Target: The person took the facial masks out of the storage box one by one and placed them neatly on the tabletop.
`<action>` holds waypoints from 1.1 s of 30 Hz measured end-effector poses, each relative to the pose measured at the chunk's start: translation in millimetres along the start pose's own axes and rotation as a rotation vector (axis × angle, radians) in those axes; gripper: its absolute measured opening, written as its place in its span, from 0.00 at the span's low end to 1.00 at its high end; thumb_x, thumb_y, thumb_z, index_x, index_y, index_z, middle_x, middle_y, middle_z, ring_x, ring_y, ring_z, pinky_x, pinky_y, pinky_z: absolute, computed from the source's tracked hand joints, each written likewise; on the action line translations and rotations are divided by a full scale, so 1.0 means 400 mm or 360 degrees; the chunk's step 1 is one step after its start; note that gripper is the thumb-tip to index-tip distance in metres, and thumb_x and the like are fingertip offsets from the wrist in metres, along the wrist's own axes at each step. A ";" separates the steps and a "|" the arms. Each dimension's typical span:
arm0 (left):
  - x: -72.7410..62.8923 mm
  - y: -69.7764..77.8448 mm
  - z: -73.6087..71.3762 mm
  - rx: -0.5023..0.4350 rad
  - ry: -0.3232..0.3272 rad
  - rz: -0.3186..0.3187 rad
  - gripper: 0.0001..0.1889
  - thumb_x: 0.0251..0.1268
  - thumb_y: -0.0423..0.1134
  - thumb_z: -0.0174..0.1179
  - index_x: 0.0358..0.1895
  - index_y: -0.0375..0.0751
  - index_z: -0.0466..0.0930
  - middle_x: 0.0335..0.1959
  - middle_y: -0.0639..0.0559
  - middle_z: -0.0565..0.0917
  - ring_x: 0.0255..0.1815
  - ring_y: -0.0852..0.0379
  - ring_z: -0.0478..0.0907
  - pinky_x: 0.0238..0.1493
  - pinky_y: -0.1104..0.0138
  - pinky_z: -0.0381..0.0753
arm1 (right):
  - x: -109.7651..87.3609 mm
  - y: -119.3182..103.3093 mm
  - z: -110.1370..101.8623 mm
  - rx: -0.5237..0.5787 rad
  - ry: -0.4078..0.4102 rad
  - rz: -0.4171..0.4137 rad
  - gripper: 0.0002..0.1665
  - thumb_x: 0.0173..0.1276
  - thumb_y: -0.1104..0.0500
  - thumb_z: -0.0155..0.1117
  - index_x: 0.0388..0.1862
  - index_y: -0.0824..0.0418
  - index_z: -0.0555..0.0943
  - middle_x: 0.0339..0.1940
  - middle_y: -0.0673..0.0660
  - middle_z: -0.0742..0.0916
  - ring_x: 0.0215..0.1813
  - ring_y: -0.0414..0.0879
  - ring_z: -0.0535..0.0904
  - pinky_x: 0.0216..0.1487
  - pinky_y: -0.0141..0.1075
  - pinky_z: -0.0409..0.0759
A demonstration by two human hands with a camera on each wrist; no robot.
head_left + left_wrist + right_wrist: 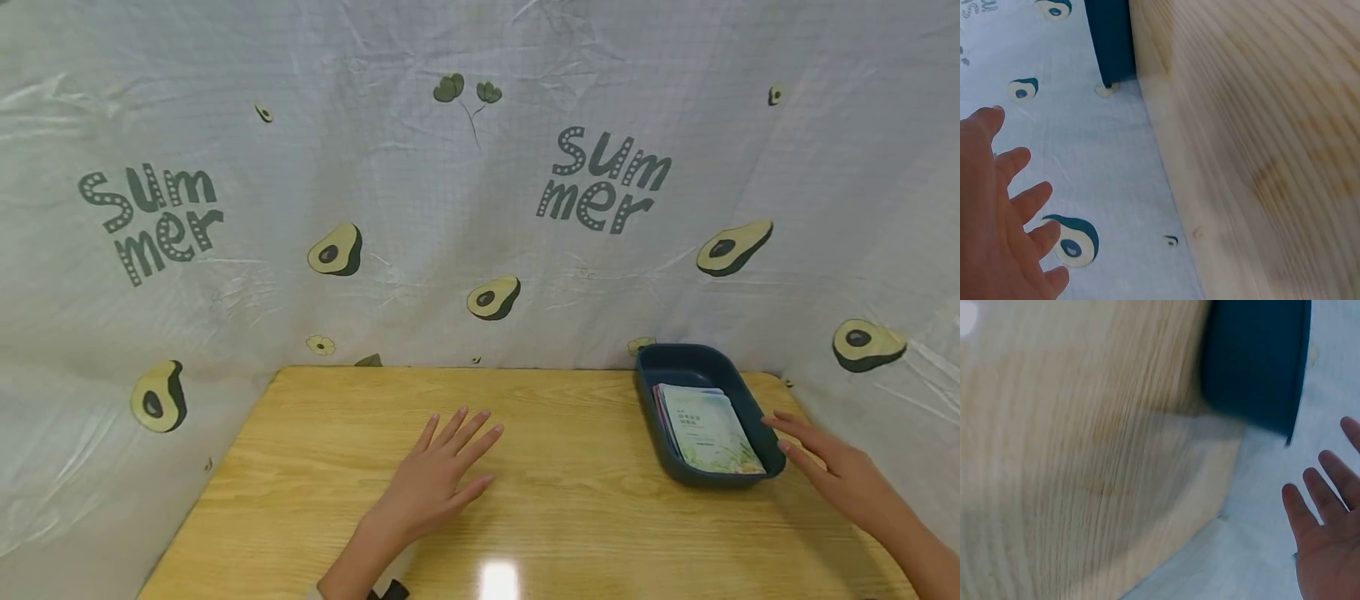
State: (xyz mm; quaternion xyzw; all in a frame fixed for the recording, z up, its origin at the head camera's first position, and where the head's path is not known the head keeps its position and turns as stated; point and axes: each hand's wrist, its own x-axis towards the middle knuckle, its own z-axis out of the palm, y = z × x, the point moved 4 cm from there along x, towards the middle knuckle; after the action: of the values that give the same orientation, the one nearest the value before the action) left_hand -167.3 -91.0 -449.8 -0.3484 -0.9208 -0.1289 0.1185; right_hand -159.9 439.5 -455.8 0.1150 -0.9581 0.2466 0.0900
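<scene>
A dark blue plastic bin (684,357) stands at the right back of the wooden table, with a small stack of booklets (708,429) lying in it. The top booklet has a pale cover with printed flowers and grass. My right hand (836,471) is just right of the bin, fingers stretched toward its near right corner; in the right wrist view the hand (1329,519) holds nothing. Over the middle of the table my left hand (435,479) is spread, palm down, with nothing in it. The left wrist view shows its loosely bent fingers (1032,200) apart from the bin (1112,40).
A pale curtain (420,192) printed with avocados and lettering hangs behind the table and along both sides. The wooden tabletop (337,433) spreads in front of it, with a bright light reflection near the front. A black band shows at the left wrist.
</scene>
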 end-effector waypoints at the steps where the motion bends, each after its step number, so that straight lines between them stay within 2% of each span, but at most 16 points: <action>1: 0.008 0.005 0.003 -0.0020 -0.0015 0.0004 0.34 0.78 0.57 0.52 0.82 0.58 0.56 0.82 0.52 0.58 0.82 0.44 0.53 0.78 0.38 0.52 | 0.006 0.014 -0.003 0.0045 0.0003 0.0003 0.26 0.80 0.56 0.57 0.75 0.55 0.73 0.73 0.27 0.64 0.64 0.12 0.55 0.53 0.32 0.80; 3: 0.024 0.017 0.008 -0.0063 -0.0050 0.0015 0.33 0.80 0.58 0.48 0.82 0.58 0.54 0.82 0.53 0.56 0.82 0.45 0.52 0.79 0.39 0.51 | 0.017 0.040 -0.006 0.0127 -0.0020 0.0030 0.26 0.81 0.55 0.57 0.75 0.56 0.72 0.66 0.19 0.61 0.58 0.07 0.53 0.47 0.14 0.72; 4: 0.031 0.021 0.009 -0.0078 -0.0073 0.0013 0.33 0.81 0.59 0.46 0.83 0.59 0.53 0.83 0.53 0.55 0.82 0.46 0.50 0.80 0.40 0.50 | 0.025 0.051 -0.005 0.0151 -0.0036 0.0049 0.26 0.81 0.54 0.57 0.75 0.56 0.72 0.66 0.20 0.63 0.57 0.07 0.54 0.43 0.09 0.66; 10: 0.068 0.052 0.028 -0.0248 -0.0160 0.0031 0.32 0.82 0.61 0.38 0.83 0.60 0.51 0.83 0.56 0.52 0.84 0.49 0.45 0.81 0.43 0.45 | 0.042 0.111 0.027 0.0340 -0.0245 0.0260 0.33 0.83 0.46 0.52 0.80 0.57 0.64 0.69 0.38 0.71 0.57 0.11 0.60 0.43 0.19 0.74; 13: 0.086 0.071 0.034 -0.0340 -0.0181 0.0061 0.32 0.83 0.62 0.36 0.83 0.61 0.50 0.83 0.57 0.51 0.84 0.51 0.43 0.81 0.42 0.46 | 0.036 0.135 0.049 0.0552 -0.0304 0.0307 0.36 0.84 0.48 0.50 0.82 0.62 0.59 0.64 0.32 0.69 0.55 0.10 0.63 0.45 0.19 0.77; 17: 0.113 0.090 0.030 -0.0396 -0.0165 0.0112 0.31 0.83 0.62 0.34 0.83 0.61 0.48 0.83 0.57 0.52 0.84 0.53 0.42 0.81 0.42 0.48 | 0.034 0.155 0.071 0.0779 -0.0350 0.0316 0.36 0.85 0.51 0.48 0.83 0.62 0.54 0.61 0.24 0.66 0.55 0.10 0.64 0.46 0.21 0.80; 24: 0.157 0.115 0.031 -0.0430 -0.0158 0.0149 0.32 0.84 0.61 0.34 0.84 0.59 0.48 0.83 0.56 0.52 0.84 0.55 0.42 0.81 0.44 0.49 | 0.043 0.178 0.081 0.0878 -0.0414 0.0325 0.35 0.86 0.51 0.46 0.83 0.65 0.53 0.61 0.23 0.66 0.55 0.10 0.63 0.46 0.21 0.79; 28: 0.193 0.134 0.032 -0.0452 -0.0161 0.0171 0.31 0.84 0.60 0.36 0.83 0.58 0.48 0.83 0.57 0.52 0.84 0.56 0.42 0.82 0.46 0.47 | 0.048 0.186 0.086 0.1036 -0.0451 0.0305 0.33 0.86 0.55 0.45 0.82 0.66 0.53 0.61 0.23 0.68 0.56 0.12 0.65 0.47 0.22 0.80; 33: 0.249 0.162 0.034 -0.0434 -0.0208 0.0206 0.31 0.84 0.60 0.35 0.83 0.60 0.47 0.84 0.60 0.51 0.84 0.59 0.40 0.83 0.50 0.43 | 0.054 0.194 0.088 0.1207 -0.0489 0.0235 0.29 0.86 0.59 0.42 0.82 0.57 0.56 0.60 0.23 0.69 0.56 0.13 0.66 0.47 0.21 0.79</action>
State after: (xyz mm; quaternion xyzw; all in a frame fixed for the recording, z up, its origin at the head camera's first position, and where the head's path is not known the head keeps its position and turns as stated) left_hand -198.1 21.1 -421.9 -0.4276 -0.8761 -0.2219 0.0180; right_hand -205.1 484.3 -516.3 0.1065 -0.8073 0.5677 -0.1207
